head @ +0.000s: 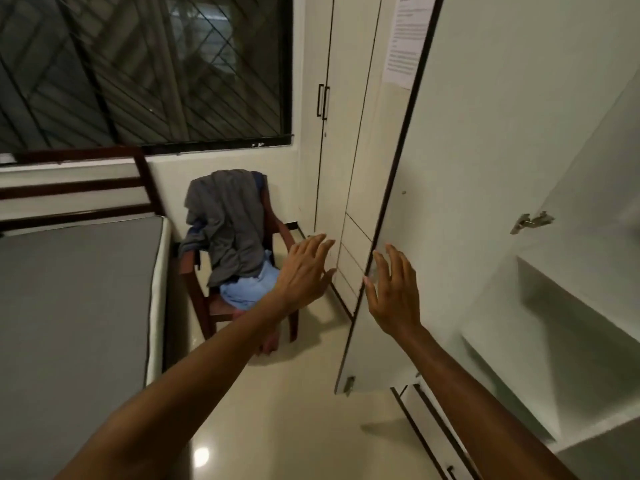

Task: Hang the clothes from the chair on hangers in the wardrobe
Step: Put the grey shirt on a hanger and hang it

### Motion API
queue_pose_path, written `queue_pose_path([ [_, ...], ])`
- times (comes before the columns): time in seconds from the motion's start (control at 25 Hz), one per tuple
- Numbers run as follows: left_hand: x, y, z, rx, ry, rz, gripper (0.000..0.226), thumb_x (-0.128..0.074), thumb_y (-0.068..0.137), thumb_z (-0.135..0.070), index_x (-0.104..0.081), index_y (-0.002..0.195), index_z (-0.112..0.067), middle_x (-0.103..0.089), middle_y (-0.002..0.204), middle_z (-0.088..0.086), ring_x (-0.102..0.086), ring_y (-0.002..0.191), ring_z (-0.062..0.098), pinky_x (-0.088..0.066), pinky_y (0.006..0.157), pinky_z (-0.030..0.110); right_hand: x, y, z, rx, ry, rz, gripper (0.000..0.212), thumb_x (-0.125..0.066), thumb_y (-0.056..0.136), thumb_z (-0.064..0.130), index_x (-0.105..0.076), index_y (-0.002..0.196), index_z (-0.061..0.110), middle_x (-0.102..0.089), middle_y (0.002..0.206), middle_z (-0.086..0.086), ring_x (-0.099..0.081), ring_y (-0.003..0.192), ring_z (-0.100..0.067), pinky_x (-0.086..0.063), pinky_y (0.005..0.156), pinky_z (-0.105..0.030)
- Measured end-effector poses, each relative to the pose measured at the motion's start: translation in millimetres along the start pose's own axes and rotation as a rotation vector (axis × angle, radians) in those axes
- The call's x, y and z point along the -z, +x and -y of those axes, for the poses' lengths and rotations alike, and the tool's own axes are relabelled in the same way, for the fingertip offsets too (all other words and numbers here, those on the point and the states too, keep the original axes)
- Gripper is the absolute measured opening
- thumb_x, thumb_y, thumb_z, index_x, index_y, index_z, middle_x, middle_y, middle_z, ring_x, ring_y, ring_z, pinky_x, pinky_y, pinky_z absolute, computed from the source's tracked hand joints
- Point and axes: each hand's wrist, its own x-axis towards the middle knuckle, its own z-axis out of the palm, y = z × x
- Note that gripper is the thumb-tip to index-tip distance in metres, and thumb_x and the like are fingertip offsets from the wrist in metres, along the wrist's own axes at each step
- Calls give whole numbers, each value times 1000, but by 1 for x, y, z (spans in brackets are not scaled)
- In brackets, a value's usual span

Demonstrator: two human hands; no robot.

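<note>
Since the wardrobe door [485, 168] is swung open, right hand [391, 289] sits w/ loose fingers at its edge, prob steadying it. Left hand [304, 271], spread and holding nothing, reaches toward the clothes [228, 223] on the chair [277, 230] just beyond it.

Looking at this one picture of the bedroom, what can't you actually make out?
Head view only:
- Wardrobe inside: the open door and the right edge hide it; no rail or hangers show.
- Paper notice on the door: print too small, top cut off.
- Clothes under the grey garment on the chair: only some pale blue fabric shows.
- Right hand: whether it touches the door edge is unclear.
- Left hand hides part of the chair's arm.
</note>
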Motion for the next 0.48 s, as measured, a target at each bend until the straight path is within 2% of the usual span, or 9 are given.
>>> queue_pose_path([
  [0.16,2,-43,62,113,-10,-14,63,-58,96,-40,-41,149,-12,-42,154,13,-39,141,32,-37,111,49,-41,8,52,32,68,60,52,-49,102,36,-50,143,5,-41,154,-20,-40,140,-35,-39,114,-46],
  [0.28,-8,-78,105,250,-69,-53,64,-49,97,-50,-43,149,-12,-43,154,11,-38,143,30,-36,113,47,-74,14,82,22,89,93,55,-46,101,38,-49,144,4,-42,152,-21,-41,139,-36,-39,113,-48],
  [0.36,-21,-101,141,328,-77,-47,67,-43,97,-56,-46,147,-12,-47,151,12,-42,140,31,-39,110,48,-103,21,101,29,91,117,55,-49,101,36,-48,145,3,-44,151,-22,-42,137,-38,-40,112,-49],
  [0.48,-40,-124,195,413,-81,42,66,-42,92,-52,-48,145,-13,-51,145,13,-50,133,34,-45,101,49,-149,36,135,-1,129,171,55,-60,99,31,-49,144,2,-45,149,-23,-44,134,-38,-42,110,-48],
])
